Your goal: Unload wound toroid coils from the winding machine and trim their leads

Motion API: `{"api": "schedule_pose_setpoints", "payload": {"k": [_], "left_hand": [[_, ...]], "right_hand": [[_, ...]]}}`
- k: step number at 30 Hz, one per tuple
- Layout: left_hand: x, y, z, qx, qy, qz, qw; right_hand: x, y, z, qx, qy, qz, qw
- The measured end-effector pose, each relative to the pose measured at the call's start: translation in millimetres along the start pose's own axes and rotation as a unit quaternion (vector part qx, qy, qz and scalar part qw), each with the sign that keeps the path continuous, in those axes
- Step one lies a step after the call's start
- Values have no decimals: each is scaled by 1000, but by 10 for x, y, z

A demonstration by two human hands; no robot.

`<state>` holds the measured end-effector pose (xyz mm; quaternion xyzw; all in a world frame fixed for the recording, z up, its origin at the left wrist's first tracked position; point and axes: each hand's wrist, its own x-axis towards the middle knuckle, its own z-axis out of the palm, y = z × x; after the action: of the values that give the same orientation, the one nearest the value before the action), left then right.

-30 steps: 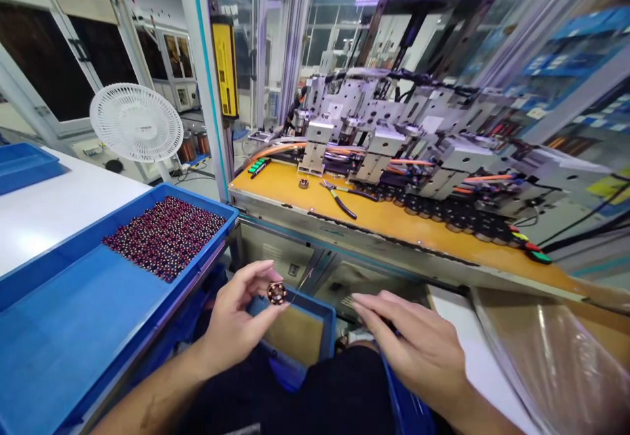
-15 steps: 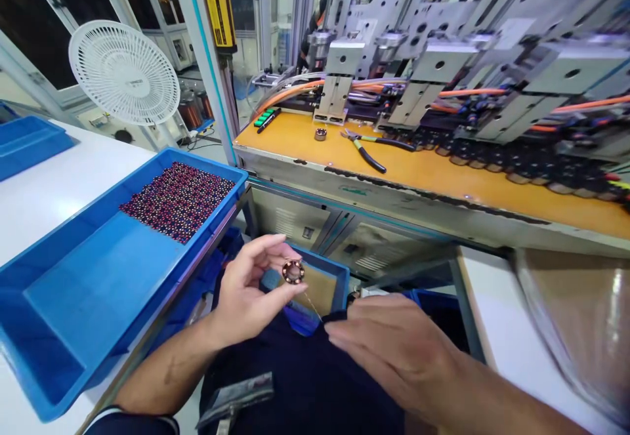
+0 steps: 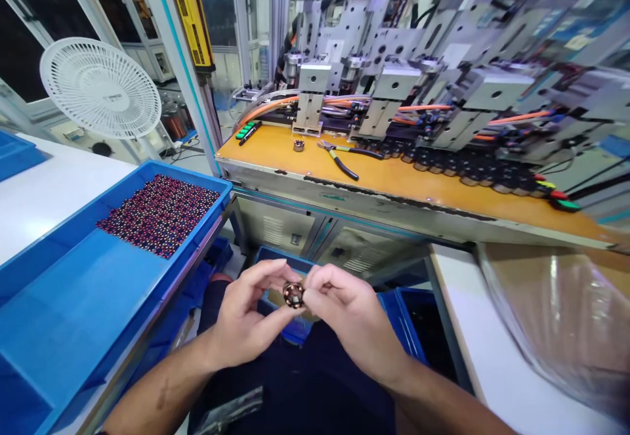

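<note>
- Head camera shows both hands meeting in front of the body, low in the middle of the picture, above the dark lap.
- The left hand (image 3: 241,320) pinches a small round ring part with copper-coloured windings (image 3: 293,294) between the thumb and the fingers, which are closed narrowly on its rim.
- The right hand (image 3: 352,313) touches the same ring part from the other side, also with the fingertips closed on it and the other fingers curled in.
- The ring part is held in the air, just above a small blue plastic bin (image 3: 275,258) that stands under the bench.
- To my judgement, the grip should be kept on the outer rim, because pressure on the windings could bend them.
- One hand should be the steady holder while the other works; if both turn together, the small part may slip.
- It is good to keep the part over the small blue bin, so a drop does not go to the floor.
- I cannot tell if a loose wire end hangs from the part; it is too fine to see.
- A large blue plastic tray (image 3: 73,304) lies near the left arm, with a pile of small dark red and black parts (image 3: 160,214) in its far corner.
- Black-handled pliers (image 3: 339,159) lie well apart on the orange machine bench (image 3: 394,186).
</note>
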<state>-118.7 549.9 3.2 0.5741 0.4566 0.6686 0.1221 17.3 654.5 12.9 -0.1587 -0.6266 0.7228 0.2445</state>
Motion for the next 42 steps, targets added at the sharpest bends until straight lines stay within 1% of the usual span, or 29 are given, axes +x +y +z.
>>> {"api": "schedule_pose_setpoints", "payload": {"k": [3,5,10,12,14,16,18,20,22,24,27,29,31,33,37,39,42], "left_hand": [[-25,22,-29,-28,16,-46,998],[-35,32,-47,-34,16,-57,998],[-38,45,-21,-27,-48,-33,998],[-42,51,4,-59,-60,-47,995],[-51,54,17,-121,-51,-90,987],[-59,54,13,-193,-35,-150,969],[-57,51,-5,-252,-28,-204,946],[-44,47,-26,-283,-31,-234,929],[-26,41,-41,-281,-39,-244,927],[-15,35,-41,-256,-54,-242,934],[-24,23,-23,-216,-71,-244,943],[-43,14,-12,-197,-70,-258,943],[-62,7,-12,-187,-65,-277,940],[-73,3,-20,-204,-58,-297,931],[-62,14,-28,-265,-51,-321,908],[-47,24,-22,-263,-58,-322,907],[-28,36,-6,-245,-78,-322,911]], "right_hand": [[-107,179,26,42,24,-8,999],[-158,207,1,37,21,-2,999],[-142,16,-33,-23,21,-17,999],[-134,-5,-13,-16,16,-12,1000],[-151,53,10,5,29,-16,999],[-186,151,20,21,43,-33,998],[-221,223,4,27,35,-42,998],[-237,225,-35,21,18,-40,999],[-231,154,-77,-5,16,-40,999],[-210,44,-100,-53,25,-39,998],[-170,-92,-84,-134,24,-16,991],[-152,-127,-71,-163,12,-7,987],[-147,-125,-89,-157,-6,-11,987],[-153,-113,-151,-133,-28,-5,991],[-155,-148,-306,-106,-44,70,991],[-144,-204,-324,-100,-51,91,989],[-119,-281,-267,-104,-74,80,989]]}}
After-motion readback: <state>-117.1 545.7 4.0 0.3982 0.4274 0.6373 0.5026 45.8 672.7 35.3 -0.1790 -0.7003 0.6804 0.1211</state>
